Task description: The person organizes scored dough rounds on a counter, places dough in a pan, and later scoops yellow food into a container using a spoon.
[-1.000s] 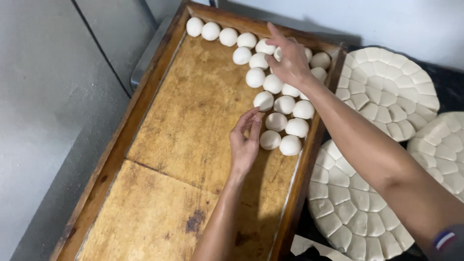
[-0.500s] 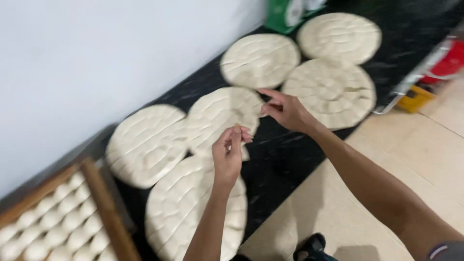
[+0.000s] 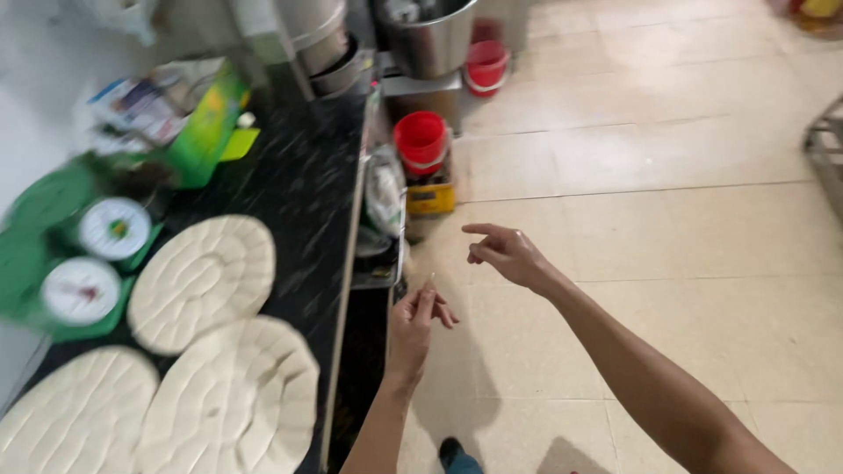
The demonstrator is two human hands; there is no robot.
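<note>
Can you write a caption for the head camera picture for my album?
Two bare hands, left hand and right hand, held out over a tiled floor beside a dark counter of round dough discs.
</note>
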